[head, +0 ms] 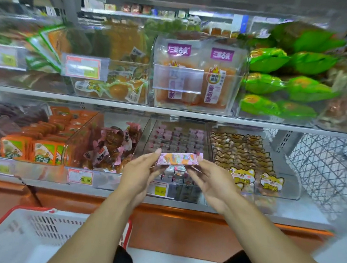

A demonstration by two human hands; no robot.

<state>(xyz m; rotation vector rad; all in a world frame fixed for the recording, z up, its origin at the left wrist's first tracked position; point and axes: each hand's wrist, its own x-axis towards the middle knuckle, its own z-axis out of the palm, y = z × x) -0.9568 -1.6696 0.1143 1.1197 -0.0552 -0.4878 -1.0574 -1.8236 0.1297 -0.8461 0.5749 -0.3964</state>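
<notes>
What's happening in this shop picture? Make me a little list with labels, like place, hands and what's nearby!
place: a shop, facing snack shelves with clear bins
held thing: pink packet, held level between both hands
left hand: pinches the packet's left end
right hand: holds the packet's right end
behind the packet: bin of small pink-wrapped pieces
to the right: fox-face packets
basket: white with a red rim, lower left
price tag: reads 29.90, left of the hands

A left hand (pixel 137 175) and right hand (pixel 212 183) pinch a pink snack packet (pixel 178 158) by its ends above a clear shelf bin (pixel 183 192) of matching packets.
</notes>
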